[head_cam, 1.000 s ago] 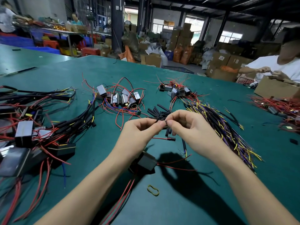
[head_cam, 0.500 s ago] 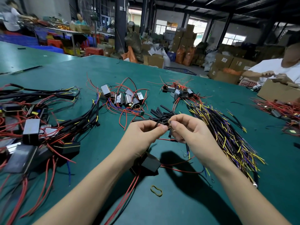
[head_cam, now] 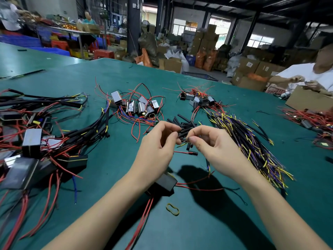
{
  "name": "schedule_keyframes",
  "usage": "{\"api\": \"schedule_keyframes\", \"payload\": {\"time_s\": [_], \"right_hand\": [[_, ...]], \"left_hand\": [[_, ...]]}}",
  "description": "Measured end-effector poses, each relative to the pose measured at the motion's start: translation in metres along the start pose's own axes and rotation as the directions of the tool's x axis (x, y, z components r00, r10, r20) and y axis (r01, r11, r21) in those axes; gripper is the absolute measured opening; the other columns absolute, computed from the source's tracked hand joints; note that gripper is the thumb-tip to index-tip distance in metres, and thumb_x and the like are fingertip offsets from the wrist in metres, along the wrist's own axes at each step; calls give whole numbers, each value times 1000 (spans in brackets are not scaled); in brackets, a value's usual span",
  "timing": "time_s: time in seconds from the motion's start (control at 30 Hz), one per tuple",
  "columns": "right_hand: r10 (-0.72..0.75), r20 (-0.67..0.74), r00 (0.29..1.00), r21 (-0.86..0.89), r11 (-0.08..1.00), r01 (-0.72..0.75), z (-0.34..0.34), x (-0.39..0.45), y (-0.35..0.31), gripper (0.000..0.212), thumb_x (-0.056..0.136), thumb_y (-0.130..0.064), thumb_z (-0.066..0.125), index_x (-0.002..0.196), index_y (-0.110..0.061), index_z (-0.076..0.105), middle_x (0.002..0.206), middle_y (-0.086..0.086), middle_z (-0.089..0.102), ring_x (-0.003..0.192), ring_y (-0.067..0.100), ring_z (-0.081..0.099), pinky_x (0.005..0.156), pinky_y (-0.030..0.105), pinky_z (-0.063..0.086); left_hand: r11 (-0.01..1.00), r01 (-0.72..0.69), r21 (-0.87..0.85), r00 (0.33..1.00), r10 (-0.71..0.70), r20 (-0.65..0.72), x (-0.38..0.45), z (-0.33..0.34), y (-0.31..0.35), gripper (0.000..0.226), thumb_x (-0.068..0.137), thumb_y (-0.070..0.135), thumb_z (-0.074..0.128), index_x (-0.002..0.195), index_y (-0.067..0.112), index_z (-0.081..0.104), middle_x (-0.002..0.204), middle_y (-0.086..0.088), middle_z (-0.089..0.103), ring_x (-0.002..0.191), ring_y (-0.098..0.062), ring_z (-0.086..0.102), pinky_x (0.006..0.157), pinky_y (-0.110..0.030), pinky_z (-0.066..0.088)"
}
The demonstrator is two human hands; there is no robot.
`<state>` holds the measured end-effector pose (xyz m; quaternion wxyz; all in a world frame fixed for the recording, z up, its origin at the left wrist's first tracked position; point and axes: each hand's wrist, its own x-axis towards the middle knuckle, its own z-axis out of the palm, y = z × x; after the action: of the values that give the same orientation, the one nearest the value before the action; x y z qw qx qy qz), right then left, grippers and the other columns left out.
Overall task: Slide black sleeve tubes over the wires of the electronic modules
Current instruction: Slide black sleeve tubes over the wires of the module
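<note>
Mid-worktop, left hand [head_cam: 158, 148] and right hand [head_cam: 214, 147] both pinch a black sleeve tube [head_cam: 182, 135]; bare worktop [head_cam: 207, 230] lies nearer.

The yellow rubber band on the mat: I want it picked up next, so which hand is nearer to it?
Roughly equal; the left, slightly. The rubber band lies toward the person, below both raised hands. The left hand is up and left of it, the right hand up and right.

Sleeve tubes [head_cam: 182, 123] behind module [head_cam: 164, 184]
</note>
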<state>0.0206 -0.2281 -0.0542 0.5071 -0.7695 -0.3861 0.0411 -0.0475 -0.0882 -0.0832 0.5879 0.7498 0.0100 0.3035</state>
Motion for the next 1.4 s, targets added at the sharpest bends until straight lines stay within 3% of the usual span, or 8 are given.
{"api": "schedule_keyframes", "payload": {"time_s": [0.13,0.3,0.77,0.9,1.03,1.17,1.3,1.4], "right_hand": [[3,-3,1000,62,998,-3,-7,1,-3,17,92,-2,56,82,-14,63,55,-15,54,52,2,40,54,14,33],[52,-62,997,21,999,-51,-8,4,0,13,88,-8,65,78,-17,67,66,3,61,61,12,47,59,28,40],[-8,-32,999,-19,1000,8,-8,4,-5,12,85,-8,68,77,-17,68,66,-8,64,53,2,49,54,12,39],[-123,-10,992,-134,984,121,-8,2,-6,15,83,-3,68,76,-15,67,62,-9,55,51,1,43,53,11,33],[-328,81,941,-465,822,327,-5,1,-7,11,80,-4,65,82,-15,68,74,-7,55,61,-1,45,58,12,31],[-360,100,928,-561,750,351,-2,0,-7,9,80,-11,60,84,-17,67,81,-9,55,66,0,43,57,18,30],[-275,7,961,-312,913,264,-6,0,-5,14,79,3,65,78,-11,66,70,-4,56,56,-1,46,57,8,33],[-103,-13,995,-40,994,103,-8,0,-2,21,83,6,61,74,-12,64,70,-2,57,57,-1,47,56,8,38]], "left_hand": [[998,-19,56,999,17,30,-1,3,-1,14,91,8,57,89,17,68,64,4,61,57,-13,49,58,-35,43],[998,-2,59,1000,0,28,-1,3,-2,12,90,13,60,85,18,69,51,18,53,53,-8,44,55,-22,37],[999,42,-26,999,-41,21,0,1,5,14,88,15,63,75,10,64,60,8,51,53,-10,37,52,-24,30],[987,154,-46,987,-152,52,3,-4,6,19,85,14,64,66,12,64,46,11,43,45,-4,35,46,-12,28],[947,308,-88,948,-298,112,7,-9,7,30,82,12,64,52,18,61,55,-5,37,49,-15,28,45,-21,22],[909,393,-136,914,-370,168,8,-11,8,35,81,12,63,47,18,59,52,-3,39,48,-15,29,43,-18,24],[996,2,86,996,-9,90,2,-8,9,12,84,12,66,72,15,66,52,9,50,49,-6,42,51,-18,36],[918,-280,280,959,251,135,-1,-7,7,2,81,15,67,83,16,66,56,14,51,53,-3,46,57,-23,43]]}}
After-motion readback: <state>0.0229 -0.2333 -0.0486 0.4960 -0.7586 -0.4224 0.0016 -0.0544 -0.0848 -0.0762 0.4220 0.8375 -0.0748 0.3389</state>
